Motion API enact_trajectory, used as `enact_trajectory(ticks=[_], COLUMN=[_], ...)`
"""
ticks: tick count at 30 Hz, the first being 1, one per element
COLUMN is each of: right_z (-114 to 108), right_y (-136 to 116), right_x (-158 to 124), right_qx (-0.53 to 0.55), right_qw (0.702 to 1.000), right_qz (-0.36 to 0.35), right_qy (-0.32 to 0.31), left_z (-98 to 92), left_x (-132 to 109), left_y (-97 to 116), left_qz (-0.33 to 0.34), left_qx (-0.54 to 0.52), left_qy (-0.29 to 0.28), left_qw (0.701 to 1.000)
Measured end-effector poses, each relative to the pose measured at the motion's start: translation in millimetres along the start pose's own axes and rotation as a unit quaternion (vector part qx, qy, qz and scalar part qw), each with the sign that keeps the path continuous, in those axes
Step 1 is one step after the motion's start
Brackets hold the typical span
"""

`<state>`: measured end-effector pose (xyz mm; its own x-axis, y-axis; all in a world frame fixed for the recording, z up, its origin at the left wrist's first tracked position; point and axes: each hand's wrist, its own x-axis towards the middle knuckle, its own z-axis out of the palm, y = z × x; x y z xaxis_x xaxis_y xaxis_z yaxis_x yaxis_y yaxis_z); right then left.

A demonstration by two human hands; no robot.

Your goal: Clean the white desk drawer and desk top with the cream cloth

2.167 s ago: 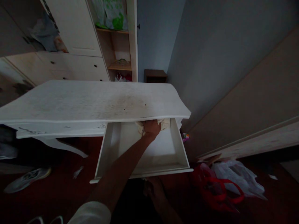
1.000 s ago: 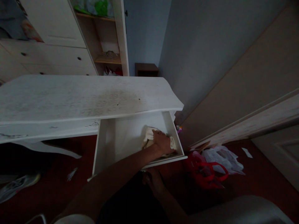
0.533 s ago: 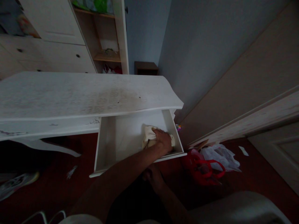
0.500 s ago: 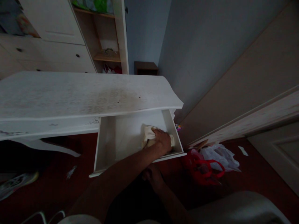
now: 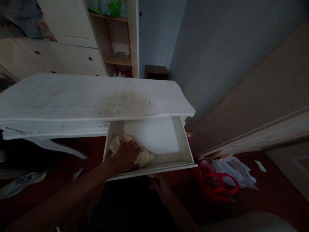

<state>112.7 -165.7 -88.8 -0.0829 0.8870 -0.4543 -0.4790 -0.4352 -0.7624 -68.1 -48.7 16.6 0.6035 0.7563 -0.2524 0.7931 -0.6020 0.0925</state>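
Inside the pulled-out white drawer (image 5: 164, 138), my left hand (image 5: 126, 156) presses a cream cloth (image 5: 144, 157) against the bottom in the left front corner. Its fingers are bent over the bunched cloth, and a ring shows on one of them. My right hand (image 5: 160, 187) is below the middle of the drawer's front edge, fingers curled around a small pale knob that is mostly hidden. The drawer belongs to a white table (image 5: 72, 96) whose top has dark smudges and worn patches.
A white cabinet (image 5: 77, 58) with an open shelf section stands behind the table. Right of the drawer, a red bag (image 5: 210, 183) and a white plastic bag (image 5: 233, 169) lie on the dark red floor. A shoe (image 5: 23, 185) is at the left. A wall runs along the right.
My left hand has slid the cloth from the drawer's right side to its left front corner. My right hand stays at the drawer front. The view has shifted slightly.
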Motion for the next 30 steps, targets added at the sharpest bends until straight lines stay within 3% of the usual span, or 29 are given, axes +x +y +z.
enact_trajectory(ticks=[3, 7, 14, 23, 27, 30], right_z=[-2.6, -4.2, -3.9, -6.4, -6.9, -7.1], right_y=[0.3, 1.9, 4.6, 8.4, 7.2, 6.4], right_x=[-0.4, 0.0, 1.6, 2.8, 1.6, 0.5], right_qx=[-0.023, -0.027, -0.011, 0.006, -0.011, -0.043], right_qw=[1.000, 1.000, 1.000, 1.000, 1.000, 0.999], right_qz=[-0.006, -0.006, 0.006, 0.001, 0.009, -0.009], right_qy=[0.001, -0.010, -0.008, -0.008, -0.012, -0.024], left_z=[-2.0, -6.8, -13.7, -20.5, -27.8, -35.7], left_x=[-18.5, -18.0, 3.2, 32.2, 57.2, 74.0], left_y=[-8.5, 0.8, -7.4, -30.2, -43.2, -51.5], left_qz=[-0.054, -0.098, -0.131, -0.198, -0.244, -0.244], left_qx=[-0.007, 0.019, 0.023, 0.035, -0.002, -0.012], left_qy=[-0.012, -0.005, -0.010, 0.122, 0.134, 0.147], left_qw=[0.998, 0.995, 0.991, 0.972, 0.960, 0.959])
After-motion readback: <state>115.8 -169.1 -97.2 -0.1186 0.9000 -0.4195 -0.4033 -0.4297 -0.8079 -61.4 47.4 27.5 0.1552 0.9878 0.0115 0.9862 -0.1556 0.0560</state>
